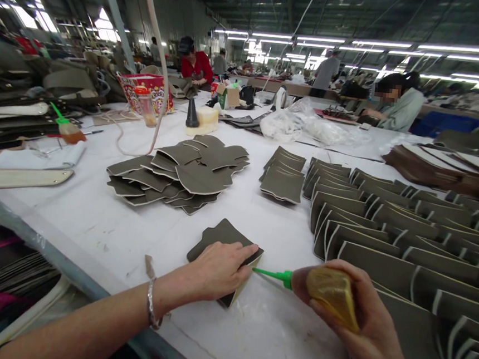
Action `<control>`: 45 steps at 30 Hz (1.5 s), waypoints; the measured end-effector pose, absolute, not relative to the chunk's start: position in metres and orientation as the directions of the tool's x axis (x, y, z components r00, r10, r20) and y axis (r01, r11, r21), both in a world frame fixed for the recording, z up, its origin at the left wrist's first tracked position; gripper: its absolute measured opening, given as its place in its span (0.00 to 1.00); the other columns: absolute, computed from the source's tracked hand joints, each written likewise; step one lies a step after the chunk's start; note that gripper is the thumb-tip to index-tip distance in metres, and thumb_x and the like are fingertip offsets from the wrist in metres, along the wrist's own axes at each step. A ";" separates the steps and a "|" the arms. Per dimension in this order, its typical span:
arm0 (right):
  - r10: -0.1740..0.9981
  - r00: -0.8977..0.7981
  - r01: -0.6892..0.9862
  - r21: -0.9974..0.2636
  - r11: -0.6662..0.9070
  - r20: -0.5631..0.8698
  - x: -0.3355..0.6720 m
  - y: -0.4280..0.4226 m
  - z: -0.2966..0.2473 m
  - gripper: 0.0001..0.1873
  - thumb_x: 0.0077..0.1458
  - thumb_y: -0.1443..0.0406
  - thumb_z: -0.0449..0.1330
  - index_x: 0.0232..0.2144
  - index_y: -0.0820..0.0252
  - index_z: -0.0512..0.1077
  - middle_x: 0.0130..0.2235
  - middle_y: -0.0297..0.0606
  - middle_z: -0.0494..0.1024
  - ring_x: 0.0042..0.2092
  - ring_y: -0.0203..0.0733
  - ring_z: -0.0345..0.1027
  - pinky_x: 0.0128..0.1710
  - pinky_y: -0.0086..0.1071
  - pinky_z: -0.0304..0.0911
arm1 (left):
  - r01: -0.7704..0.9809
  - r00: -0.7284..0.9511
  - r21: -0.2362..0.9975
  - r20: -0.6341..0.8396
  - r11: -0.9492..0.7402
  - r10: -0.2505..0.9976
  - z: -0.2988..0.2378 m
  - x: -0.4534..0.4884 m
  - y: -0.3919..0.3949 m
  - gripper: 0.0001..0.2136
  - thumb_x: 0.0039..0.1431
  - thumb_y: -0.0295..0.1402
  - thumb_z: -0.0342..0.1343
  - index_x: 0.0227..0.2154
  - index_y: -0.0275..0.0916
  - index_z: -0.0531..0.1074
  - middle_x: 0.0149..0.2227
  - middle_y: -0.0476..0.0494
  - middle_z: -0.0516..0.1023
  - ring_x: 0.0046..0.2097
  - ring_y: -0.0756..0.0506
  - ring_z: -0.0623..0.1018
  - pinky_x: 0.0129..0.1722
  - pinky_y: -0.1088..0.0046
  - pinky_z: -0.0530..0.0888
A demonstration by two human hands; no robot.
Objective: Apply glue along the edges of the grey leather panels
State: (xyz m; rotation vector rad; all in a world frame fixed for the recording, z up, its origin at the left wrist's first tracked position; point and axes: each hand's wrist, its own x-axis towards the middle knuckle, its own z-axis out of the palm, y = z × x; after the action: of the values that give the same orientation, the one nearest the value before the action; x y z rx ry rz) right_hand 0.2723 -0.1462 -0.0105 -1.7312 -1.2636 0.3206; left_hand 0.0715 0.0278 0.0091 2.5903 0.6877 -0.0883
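Observation:
My left hand (217,270) presses down on a dark olive leather piece (222,235) lying on the white table (251,337), fingers curled over its near edge, which lifts a little. My right hand (361,318) grips a yellow glue squeeze bottle (332,294) with a green nozzle (271,274); the nozzle tip points at the lifted edge of the piece. A silver bracelet sits on my left wrist.
A heap of cut olive pieces (181,171) lies mid-table, a small stack (284,175) beside it, and rows of overlapped pieces (406,239) fill the right. A second glue bottle (68,128), a red bag (144,90) and plastic bags (298,123) sit farther back. Other people work at distant tables.

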 end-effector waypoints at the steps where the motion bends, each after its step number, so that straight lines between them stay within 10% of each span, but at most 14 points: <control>1: 0.852 0.423 0.618 -0.786 -0.022 0.309 0.274 -0.146 -0.011 0.23 0.53 0.54 0.66 0.49 0.49 0.66 0.45 0.35 0.70 0.41 0.44 0.70 0.39 0.30 0.66 | 0.485 0.873 0.414 -0.177 -0.770 0.454 0.009 0.072 0.028 0.23 0.65 0.35 0.40 0.62 0.43 0.61 0.51 0.41 0.76 0.49 0.37 0.77 0.48 0.59 0.73; 45: 0.842 0.454 0.648 -0.757 -0.087 0.291 0.281 -0.141 -0.008 0.24 0.55 0.53 0.64 0.51 0.47 0.64 0.45 0.33 0.71 0.39 0.42 0.71 0.38 0.29 0.67 | 0.453 0.888 0.489 -0.172 -0.745 0.427 0.007 0.072 0.033 0.24 0.63 0.32 0.43 0.62 0.42 0.61 0.59 0.43 0.72 0.57 0.40 0.73 0.57 0.60 0.69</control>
State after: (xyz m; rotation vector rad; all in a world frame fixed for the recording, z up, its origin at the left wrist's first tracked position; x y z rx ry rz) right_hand 0.2805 -0.1409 -0.0081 -1.8091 -1.2676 0.2733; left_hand 0.0718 0.0335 0.0073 2.5192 0.6357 -0.0660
